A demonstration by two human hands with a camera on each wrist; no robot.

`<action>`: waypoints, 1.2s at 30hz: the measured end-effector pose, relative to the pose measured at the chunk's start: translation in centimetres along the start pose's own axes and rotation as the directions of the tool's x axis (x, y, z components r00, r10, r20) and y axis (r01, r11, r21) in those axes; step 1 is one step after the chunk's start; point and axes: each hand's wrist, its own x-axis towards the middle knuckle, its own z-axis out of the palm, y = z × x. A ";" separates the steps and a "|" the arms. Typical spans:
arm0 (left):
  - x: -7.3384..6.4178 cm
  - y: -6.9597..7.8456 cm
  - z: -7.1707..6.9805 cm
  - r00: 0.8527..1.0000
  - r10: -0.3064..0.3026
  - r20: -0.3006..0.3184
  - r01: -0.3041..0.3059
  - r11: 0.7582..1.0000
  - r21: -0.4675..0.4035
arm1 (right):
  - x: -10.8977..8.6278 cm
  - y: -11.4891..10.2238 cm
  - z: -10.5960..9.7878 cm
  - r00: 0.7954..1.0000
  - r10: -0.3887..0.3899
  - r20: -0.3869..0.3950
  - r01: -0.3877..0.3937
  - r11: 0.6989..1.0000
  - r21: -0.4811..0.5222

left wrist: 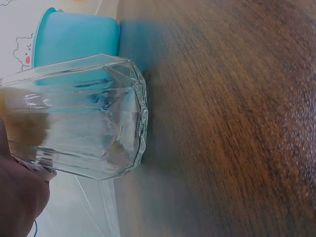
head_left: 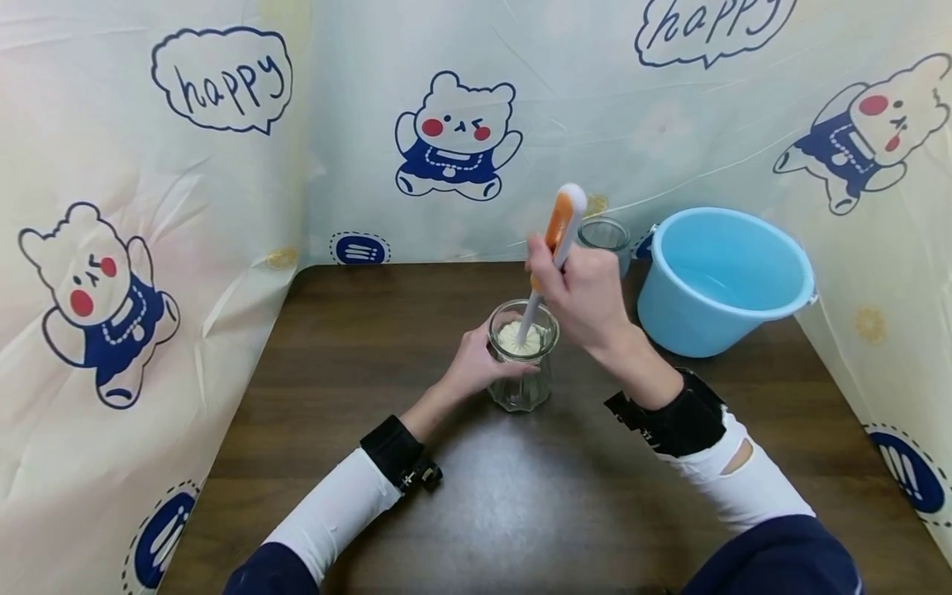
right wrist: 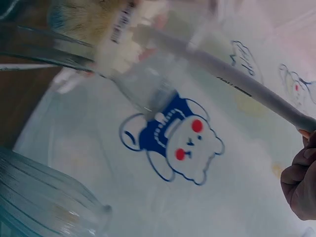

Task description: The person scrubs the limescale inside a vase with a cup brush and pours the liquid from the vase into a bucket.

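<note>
In the head view a clear, ribbed glass jar (head_left: 523, 395) stands roughly upright over the middle of the table. My left hand (head_left: 476, 362) grips it below the rim, fingers partly hidden behind the glass. A bottle brush (head_left: 563, 225) with an orange and white handle reaches down into the jar, its pale head inside. Around that handle my right hand (head_left: 586, 293) is curled, above and right of the rim. The left wrist view shows the jar's faceted base (left wrist: 133, 123); whether it touches the table I cannot tell. The brush's grey shaft (right wrist: 227, 74) crosses the right wrist view.
Behind my right hand stands a second glass jar (head_left: 604, 235). A light blue bucket (head_left: 714, 326) is at the table's back right. The brown wooden table (head_left: 349, 355) meets a cloth (head_left: 349, 149) with cartoon bears, hanging at the back and both sides.
</note>
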 end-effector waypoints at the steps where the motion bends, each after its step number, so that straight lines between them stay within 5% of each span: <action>1: 0.0 0.0 0.0 1.000 0.002 -0.002 -0.002 1.000 0.006 | 0.3 -0.2 -0.3 1.000 0.009 -0.010 -0.008 1.000 0.020; 5: 0.2 0.1 -0.1 1.000 0.003 -0.008 -0.003 1.000 0.018 | 1.0 -0.6 -0.9 1.000 0.020 -0.014 -0.019 0.998 0.067; 12: -0.1 1.0 -0.2 1.000 0.019 0.000 -0.019 1.000 -0.020 | -0.4 -0.3 -0.1 0.996 0.006 0.091 -0.007 1.000 0.009; 20: 0.1 -0.1 0.0 1.000 0.001 -0.001 -0.001 1.000 0.019 | 1.3 -1.4 -2.3 0.998 -0.064 -0.005 0.063 0.994 -0.089; 28: 0.1 0.0 -0.1 1.000 0.008 0.000 -0.008 1.000 -0.011 | 0.3 -0.3 -1.3 0.994 -0.065 0.086 0.079 0.981 -0.176; 36: 0.1 -0.1 -0.1 1.000 0.008 -0.001 -0.007 1.000 0.026 | 1.7 -1.2 -2.4 0.996 -0.079 0.030 0.083 0.978 -0.192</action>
